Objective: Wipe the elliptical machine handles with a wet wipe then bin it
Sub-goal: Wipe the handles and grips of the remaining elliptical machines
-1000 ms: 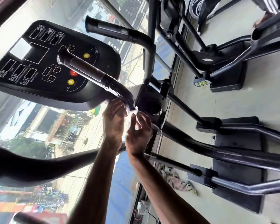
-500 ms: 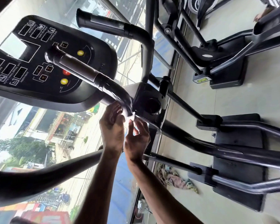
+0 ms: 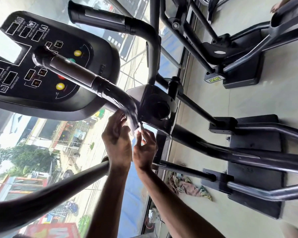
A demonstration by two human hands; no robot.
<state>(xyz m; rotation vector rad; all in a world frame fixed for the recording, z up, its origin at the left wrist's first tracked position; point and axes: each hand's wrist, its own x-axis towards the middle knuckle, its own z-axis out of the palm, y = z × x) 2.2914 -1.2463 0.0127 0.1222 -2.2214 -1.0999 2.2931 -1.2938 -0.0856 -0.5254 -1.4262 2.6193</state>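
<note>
Past the console (image 3: 41,66), the near handle (image 3: 86,78) bends down to its base, where the left hand (image 3: 116,143) curls its fingers round the wet wipe (image 3: 136,130), holding it to the tube. The right hand (image 3: 144,149) pinches the loose end, probably to keep it wrapped for rubbing

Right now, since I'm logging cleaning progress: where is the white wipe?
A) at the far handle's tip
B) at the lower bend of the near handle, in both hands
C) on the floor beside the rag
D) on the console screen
B: the wet wipe sits against the bend of the near handle, held by the left hand and right hand.
</note>
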